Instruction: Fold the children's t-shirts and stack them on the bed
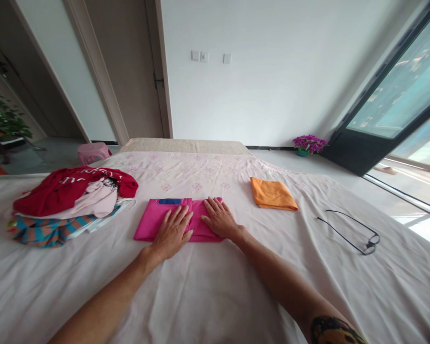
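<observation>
A folded pink garment [146, 224] with a dark blue patch near its far edge lies flat on the sheet-covered surface [215, 291]. My left hand [172, 231] rests palm down on its middle, fingers spread. On its right part lies my right hand [220, 219], also flat with fingers stretched out. What kind of garment it is cannot be made out in its folded state. To the right, apart from both hands, is a folded orange cloth [273, 194].
A heap of clothes [75, 196], red, pale pink and striped, sits at the left. Eyeglasses [358, 234] with their arms unfolded lie at the right. Beyond the surface are a pink stool [94, 152], purple flowers [309, 143] and a closed door [123, 67].
</observation>
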`<act>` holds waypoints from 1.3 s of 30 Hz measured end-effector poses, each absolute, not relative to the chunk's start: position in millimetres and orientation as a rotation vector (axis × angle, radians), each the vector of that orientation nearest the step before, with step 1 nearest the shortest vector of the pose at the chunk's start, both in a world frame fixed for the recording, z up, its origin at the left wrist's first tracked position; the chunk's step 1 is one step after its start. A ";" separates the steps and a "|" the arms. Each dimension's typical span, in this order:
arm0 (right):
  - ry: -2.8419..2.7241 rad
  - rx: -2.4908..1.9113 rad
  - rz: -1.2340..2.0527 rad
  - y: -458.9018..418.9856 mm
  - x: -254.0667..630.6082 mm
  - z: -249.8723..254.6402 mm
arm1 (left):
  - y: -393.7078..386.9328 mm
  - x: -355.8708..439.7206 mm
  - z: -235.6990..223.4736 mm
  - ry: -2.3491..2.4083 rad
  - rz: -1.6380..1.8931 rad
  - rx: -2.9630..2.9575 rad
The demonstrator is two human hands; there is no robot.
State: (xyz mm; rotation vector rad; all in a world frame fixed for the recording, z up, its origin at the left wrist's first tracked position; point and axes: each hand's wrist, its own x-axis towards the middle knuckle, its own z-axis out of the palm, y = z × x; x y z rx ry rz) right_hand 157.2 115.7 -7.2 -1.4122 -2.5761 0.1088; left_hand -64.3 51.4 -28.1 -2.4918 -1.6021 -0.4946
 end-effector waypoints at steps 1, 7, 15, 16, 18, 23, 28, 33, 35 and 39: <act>-2.565 -1.444 0.108 117.1 157.6 -4.7 | 48.9 -65.3 -26.0 -1.588 -0.493 -2.521; -2.519 -1.385 0.025 105.3 135.2 13.6 | 37.1 -76.1 -9.4 -1.602 -0.658 -2.825; -2.730 -1.034 0.002 94.4 116.2 -0.7 | 64.1 -140.8 -8.2 -2.134 -1.053 -2.156; -2.732 -1.036 0.010 95.0 116.5 -1.9 | 68.1 -152.0 -7.8 -2.241 -0.999 -2.052; -2.717 -1.050 0.018 95.3 116.6 -1.7 | 74.0 -170.6 -4.9 -2.482 -0.976 -1.917; -2.664 -1.054 0.015 90.2 113.9 4.9 | 74.3 -185.2 10.0 -2.947 -1.406 -2.015; -2.645 -1.058 -0.011 86.5 110.9 6.9 | 64.1 -178.4 31.2 -3.032 -2.108 -2.143; -2.692 -1.021 -0.004 87.1 108.8 13.4 | 62.8 -147.6 69.2 -2.703 -2.591 -2.135; -2.693 -1.006 0.017 86.1 109.2 14.7 | 64.3 -126.6 84.2 -2.564 -2.662 -2.222; -2.657 -1.009 0.052 81.0 112.1 12.8 | 68.9 -82.6 100.7 -2.391 -2.757 -2.308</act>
